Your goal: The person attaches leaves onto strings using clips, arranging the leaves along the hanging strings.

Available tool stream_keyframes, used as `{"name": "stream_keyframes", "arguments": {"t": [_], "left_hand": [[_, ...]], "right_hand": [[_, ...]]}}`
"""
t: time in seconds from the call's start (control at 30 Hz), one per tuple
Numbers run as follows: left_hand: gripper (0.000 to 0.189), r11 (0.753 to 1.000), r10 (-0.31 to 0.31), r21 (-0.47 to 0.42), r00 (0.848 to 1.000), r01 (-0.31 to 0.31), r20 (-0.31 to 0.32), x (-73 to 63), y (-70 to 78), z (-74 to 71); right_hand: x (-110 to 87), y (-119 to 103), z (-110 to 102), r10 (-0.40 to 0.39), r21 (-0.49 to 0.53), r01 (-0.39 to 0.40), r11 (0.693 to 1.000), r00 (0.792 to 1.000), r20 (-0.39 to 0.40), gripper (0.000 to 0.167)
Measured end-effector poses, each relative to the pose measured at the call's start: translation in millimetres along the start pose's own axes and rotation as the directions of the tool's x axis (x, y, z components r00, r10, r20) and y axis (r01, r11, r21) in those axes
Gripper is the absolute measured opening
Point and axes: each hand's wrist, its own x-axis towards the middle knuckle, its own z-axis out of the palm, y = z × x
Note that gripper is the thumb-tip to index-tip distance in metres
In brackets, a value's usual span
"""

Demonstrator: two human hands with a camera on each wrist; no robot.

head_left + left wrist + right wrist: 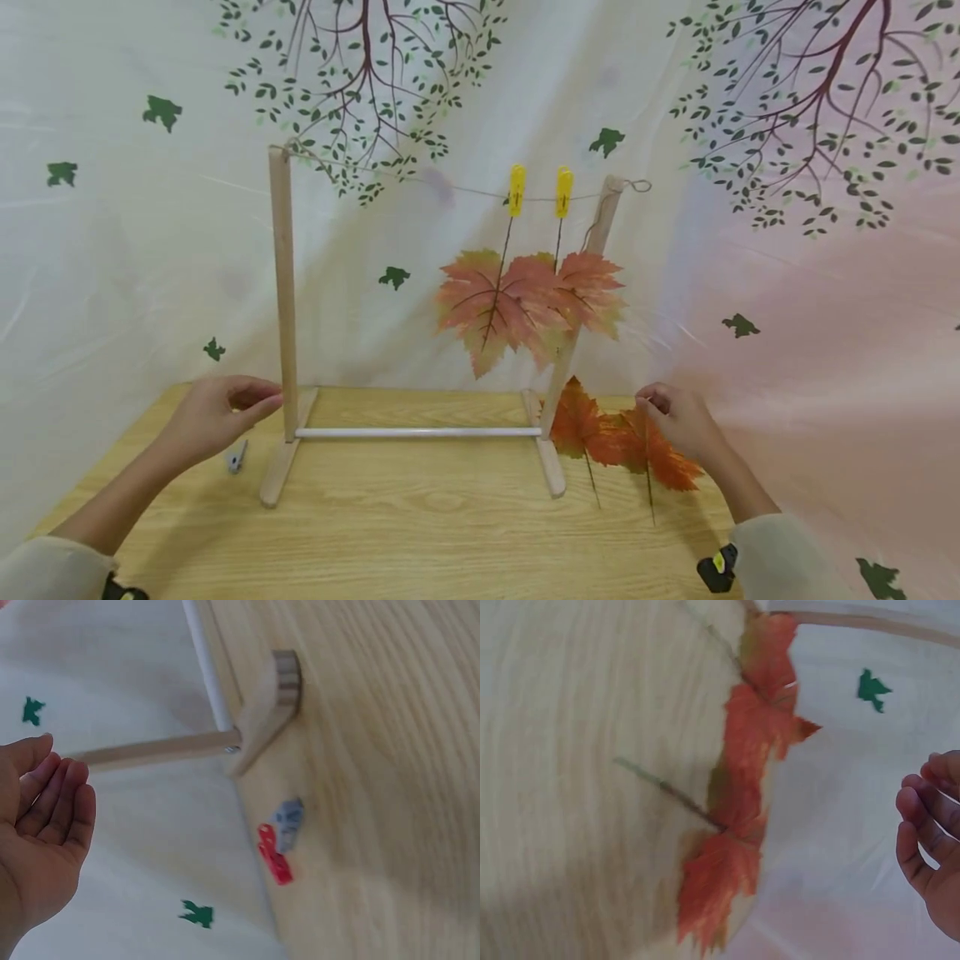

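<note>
My left hand (pixel 206 421) is beside the left post (pixel 282 292) of a wooden stand. Its fingers are loosely bent with nothing in them; whether they touch the post I cannot tell. My right hand (pixel 684 423) hovers by the orange-red artificial maple leaves (pixel 615 440) at the table's right. In the right wrist view its relaxed fingers (pixel 922 801) hold nothing. Two more maple leaves (pixel 487 304) hang by their stems from yellow clothespins (pixel 517 190) on the string (pixel 465 190) between the posts. Left of the stand lie a grey-blue clothespin (pixel 287 823) and a red clothespin (pixel 274 859).
A white rod (pixel 420 432) joins the stand's two wooden feet (pixel 279 479) low over the wood-grain table (pixel 420 533). Behind hangs a pale curtain (pixel 112 275) printed with branches and green leaves. The right post (pixel 603 221) leans in the view, behind the hanging leaves.
</note>
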Motion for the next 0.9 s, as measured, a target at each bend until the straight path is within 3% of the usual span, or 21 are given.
{"name": "stream_keyframes", "arguments": {"t": [0.2,0.4,0.73,0.9], "left_hand": [[0.029,0.995,-0.099,0.018,0.992,0.098,0.073,-12.1,-35.4,1.5],[0.033,0.986,-0.148,0.09,0.982,0.138,0.114,-21.8,-64.1,2.5],[0.034,0.974,-0.214,0.109,0.96,0.197,0.179,-32.2,-91.2,1.2],[0.039,0.963,-0.261,0.117,0.945,0.241,0.198,-35.4,-99.9,1.1]], "right_hand": [[-15.2,20.3,15.6,0.016,-0.041,-0.011,0.999,0.993,0.118,0.012],[-26.3,32.7,32.6,-0.039,-0.106,0.063,0.992,0.976,0.215,0.01],[-33.7,47.8,34.5,-0.134,-0.153,0.175,0.973,0.959,0.25,0.012],[-39.2,61.2,34.0,-0.182,-0.074,0.217,0.973,0.928,0.324,0.022]]}}
